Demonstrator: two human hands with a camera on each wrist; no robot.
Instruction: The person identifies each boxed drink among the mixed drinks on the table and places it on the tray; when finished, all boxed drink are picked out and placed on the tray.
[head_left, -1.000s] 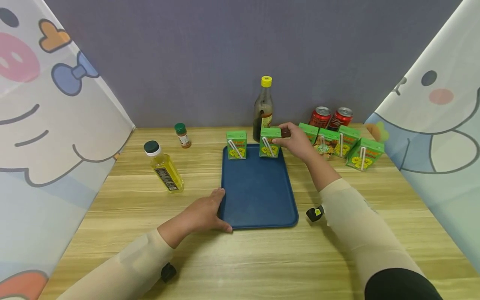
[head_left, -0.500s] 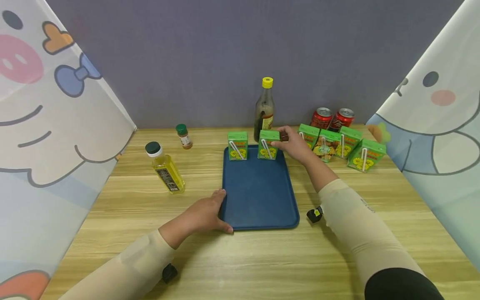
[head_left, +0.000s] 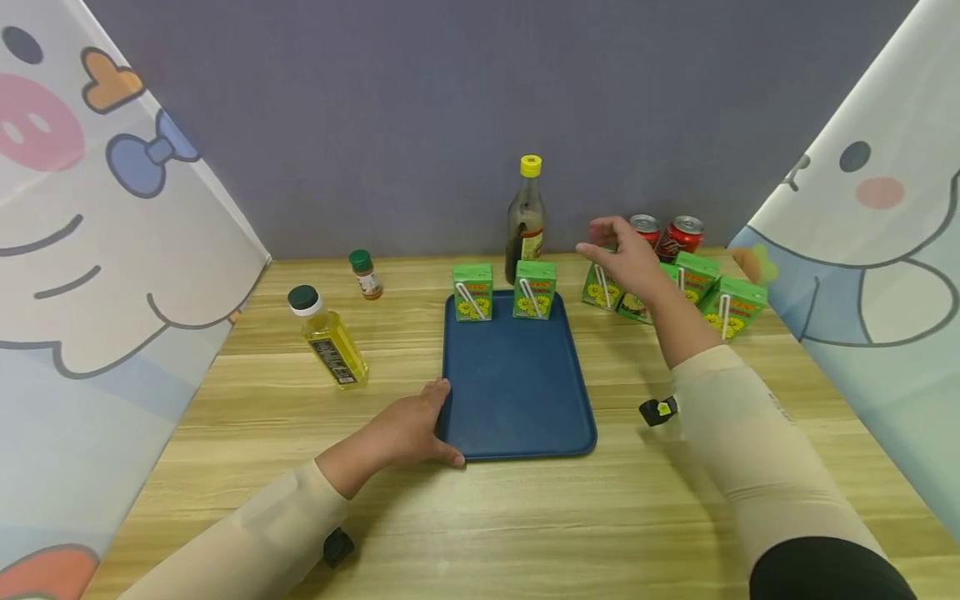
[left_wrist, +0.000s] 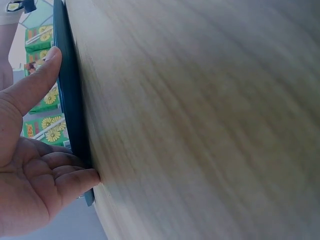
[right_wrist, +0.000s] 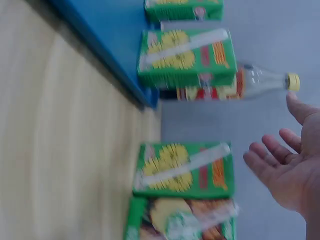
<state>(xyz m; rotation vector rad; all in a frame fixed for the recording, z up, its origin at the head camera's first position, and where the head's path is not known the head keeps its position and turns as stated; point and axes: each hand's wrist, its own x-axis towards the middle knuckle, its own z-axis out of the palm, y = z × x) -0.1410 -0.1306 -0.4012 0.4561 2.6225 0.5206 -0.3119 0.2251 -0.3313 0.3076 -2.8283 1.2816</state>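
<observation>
A blue tray [head_left: 517, 383] lies on the table, with two green drink cartons [head_left: 472, 308] upright at its far end, each with a straw on its front. My left hand [head_left: 405, 427] touches the tray's near left corner, thumb at the near edge and fingers along the left side. Held up over the cluster of cartons right of the tray, my right hand [head_left: 630, 262] has nothing in it. In the right wrist view its fingers are spread beside a green carton [right_wrist: 185, 170] standing off the tray.
Behind the tray stands a dark sauce bottle [head_left: 527, 221] with a yellow cap. Two red cans [head_left: 681, 239] are behind the right-hand cartons [head_left: 731, 307]. To the left are an oil bottle [head_left: 333, 346] and a small green-capped spice jar [head_left: 365, 275].
My right hand has let go of the right carton on the tray and moved right, over the other cartons. That carton shifted slightly left beforehand. My left hand stays at the tray corner.
</observation>
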